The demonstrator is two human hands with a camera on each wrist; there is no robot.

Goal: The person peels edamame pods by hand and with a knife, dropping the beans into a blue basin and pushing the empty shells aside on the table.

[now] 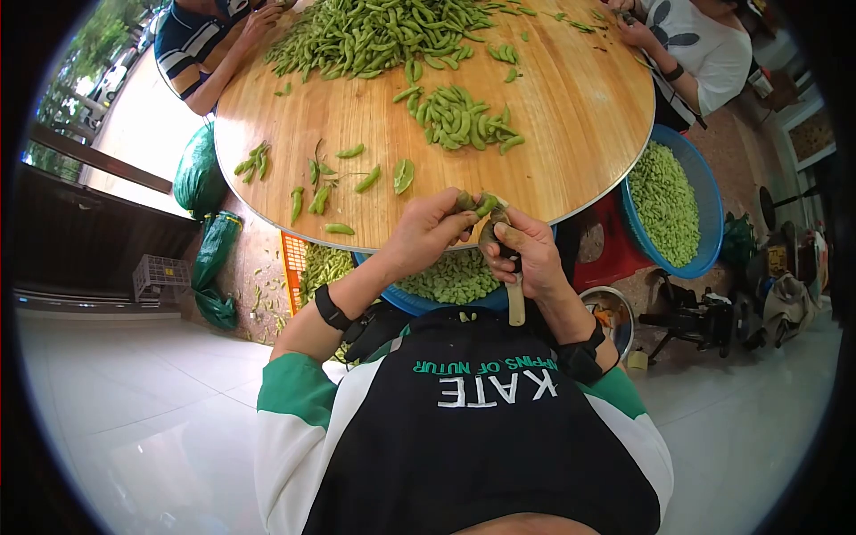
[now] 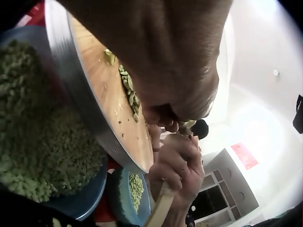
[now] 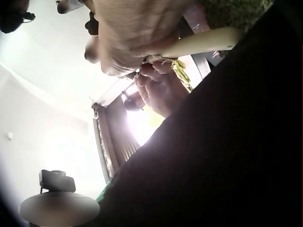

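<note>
My left hand pinches a green soybean pod at its fingertips, just over the near edge of the table. Close beside it, my right hand grips a knife by its cream handle, which sticks out below the palm toward my lap. The fingertips of both hands meet around the pod, and the blade is mostly hidden. In the left wrist view the right hand and handle show below the left wrist. The right wrist view has the handle across its top.
Pods lie heaped on the round wooden table, with a smaller pile nearer me. Shelled beans fill a blue basin under the table edge and another basin at right. Two people sit across. An orange crate stands at left.
</note>
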